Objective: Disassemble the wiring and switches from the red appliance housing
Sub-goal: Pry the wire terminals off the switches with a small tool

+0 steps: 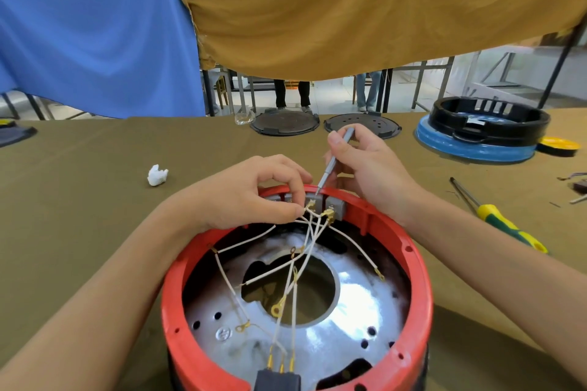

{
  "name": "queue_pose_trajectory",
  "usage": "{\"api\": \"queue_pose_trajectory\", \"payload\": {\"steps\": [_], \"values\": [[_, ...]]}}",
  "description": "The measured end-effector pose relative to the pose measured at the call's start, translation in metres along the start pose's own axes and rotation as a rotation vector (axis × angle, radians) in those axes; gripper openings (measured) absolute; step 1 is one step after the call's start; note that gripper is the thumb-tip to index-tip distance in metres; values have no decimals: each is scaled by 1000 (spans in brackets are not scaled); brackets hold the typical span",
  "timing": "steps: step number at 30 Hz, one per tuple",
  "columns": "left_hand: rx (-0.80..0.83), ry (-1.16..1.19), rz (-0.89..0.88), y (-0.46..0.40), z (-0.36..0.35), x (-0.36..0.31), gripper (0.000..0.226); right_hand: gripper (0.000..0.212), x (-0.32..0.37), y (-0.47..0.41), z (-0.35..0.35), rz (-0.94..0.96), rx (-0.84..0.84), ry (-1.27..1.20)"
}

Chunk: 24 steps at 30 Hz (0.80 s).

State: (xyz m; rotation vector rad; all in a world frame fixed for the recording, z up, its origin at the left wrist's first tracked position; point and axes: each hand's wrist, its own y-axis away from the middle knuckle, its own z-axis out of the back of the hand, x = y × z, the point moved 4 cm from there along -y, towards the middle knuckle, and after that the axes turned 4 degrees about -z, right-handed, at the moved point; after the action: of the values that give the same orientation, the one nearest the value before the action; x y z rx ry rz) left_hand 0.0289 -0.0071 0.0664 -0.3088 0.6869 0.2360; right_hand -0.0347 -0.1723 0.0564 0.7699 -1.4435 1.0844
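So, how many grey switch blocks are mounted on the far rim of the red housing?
2 clearly visible: one grey switch block under the tip of the thin grey tool, and one just right of it. The left hand may hide more.

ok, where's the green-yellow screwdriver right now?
Head view, right side: the screwdriver lies unused on the table, right of the right forearm and the red housing.

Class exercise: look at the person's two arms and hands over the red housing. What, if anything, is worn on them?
Nothing is worn. The left hand and right hand are bare, without gloves, and no rings, watch or bands are visible. Both forearms are uncovered right to the picture's edge, so no sleeve shows. The fingers carry no tape or markings.
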Motion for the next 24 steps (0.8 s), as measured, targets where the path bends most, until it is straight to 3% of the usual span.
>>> {"api": "queue_pose_trajectory", "payload": {"steps": [8,13,20,24], "values": [[-195,107,-79,2,14,-5,6,8,29,6,2,203,-33,-122],[-360,82,-138,3,23,-5,5,18,53,15,5,467,-107,244],[-404,31,-214,-1,19,-10,3,12,52,18,-8,430,108,571],[-419,112,-205,-1,18,-9,13,14,52,18,-7,422,100,522]]}}
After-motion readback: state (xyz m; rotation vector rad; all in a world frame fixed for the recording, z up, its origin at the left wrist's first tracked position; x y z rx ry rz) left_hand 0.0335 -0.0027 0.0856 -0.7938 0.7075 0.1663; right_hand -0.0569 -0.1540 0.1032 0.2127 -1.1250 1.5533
